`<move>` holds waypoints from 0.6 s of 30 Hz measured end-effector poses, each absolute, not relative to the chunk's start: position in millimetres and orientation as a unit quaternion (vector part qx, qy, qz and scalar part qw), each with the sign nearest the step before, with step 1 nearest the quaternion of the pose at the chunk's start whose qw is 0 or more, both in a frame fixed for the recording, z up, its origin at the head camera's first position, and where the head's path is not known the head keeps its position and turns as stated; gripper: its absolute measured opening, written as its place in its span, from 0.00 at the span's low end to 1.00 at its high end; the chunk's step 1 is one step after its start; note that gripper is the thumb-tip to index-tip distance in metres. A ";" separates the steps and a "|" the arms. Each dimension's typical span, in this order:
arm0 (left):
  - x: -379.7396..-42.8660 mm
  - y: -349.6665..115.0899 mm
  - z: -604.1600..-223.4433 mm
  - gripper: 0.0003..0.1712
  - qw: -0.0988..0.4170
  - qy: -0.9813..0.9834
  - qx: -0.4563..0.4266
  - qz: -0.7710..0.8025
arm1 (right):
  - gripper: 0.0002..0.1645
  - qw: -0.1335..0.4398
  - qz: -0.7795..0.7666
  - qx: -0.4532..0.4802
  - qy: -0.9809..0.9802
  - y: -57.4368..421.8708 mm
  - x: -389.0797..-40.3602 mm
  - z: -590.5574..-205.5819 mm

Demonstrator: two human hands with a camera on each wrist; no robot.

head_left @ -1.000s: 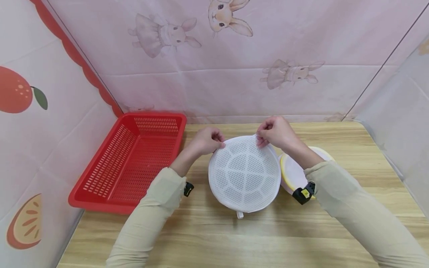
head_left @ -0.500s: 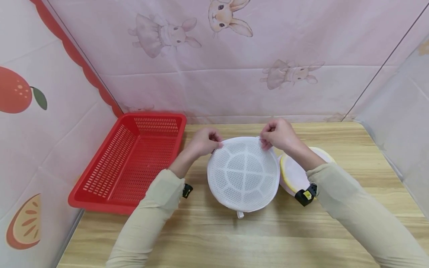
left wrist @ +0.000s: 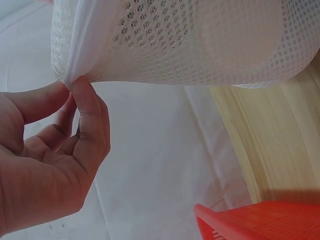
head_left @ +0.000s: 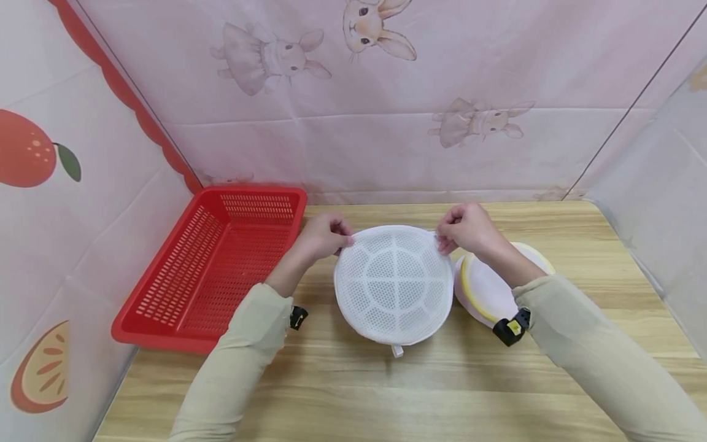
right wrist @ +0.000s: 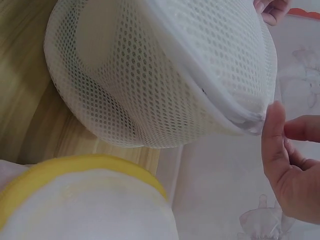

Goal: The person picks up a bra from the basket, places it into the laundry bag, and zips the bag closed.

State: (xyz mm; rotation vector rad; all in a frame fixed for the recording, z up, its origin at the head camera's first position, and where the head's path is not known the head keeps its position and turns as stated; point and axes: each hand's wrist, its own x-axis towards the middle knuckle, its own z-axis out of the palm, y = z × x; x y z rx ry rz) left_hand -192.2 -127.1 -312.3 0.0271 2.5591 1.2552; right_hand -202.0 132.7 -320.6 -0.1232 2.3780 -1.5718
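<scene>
A round white mesh laundry bag (head_left: 394, 288) is held up by its far edge, its ribbed circular top facing me. My left hand (head_left: 326, 238) pinches the bag's rim at the upper left; in the left wrist view, thumb and forefinger grip the white edge band (left wrist: 87, 45). At the upper right my right hand (head_left: 466, 228) pinches the rim. In the right wrist view, a zipper seam (right wrist: 200, 80) runs along the bag's edge to those fingertips. A paler round shape shows faintly through the mesh side. A small white tab (head_left: 397, 351) hangs at the near edge.
To the left stands a red perforated plastic basket (head_left: 243, 252). A pale round item with yellow trim (head_left: 486, 288) lies right of the bag, partly under my right forearm. The wooden table (head_left: 386, 399) meets a pink rabbit-print backdrop (head_left: 359, 153) behind.
My right hand has slid to the right and slightly nearer along the rim. My left hand has moved a little left, and the bag has shifted slightly left with it.
</scene>
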 end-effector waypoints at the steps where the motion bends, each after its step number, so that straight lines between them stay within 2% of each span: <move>1: -192.1 -127.6 -311.9 0.05 0.147 0.889 0.010 0.435 | 0.06 0.147 -0.547 -0.042 0.823 133.3 -201.8 -320.6; 18: -193.3 -130.7 -310.7 0.06 0.176 0.894 0.012 0.412 | 0.07 0.161 -0.552 -0.045 0.817 130.7 -199.2 -319.8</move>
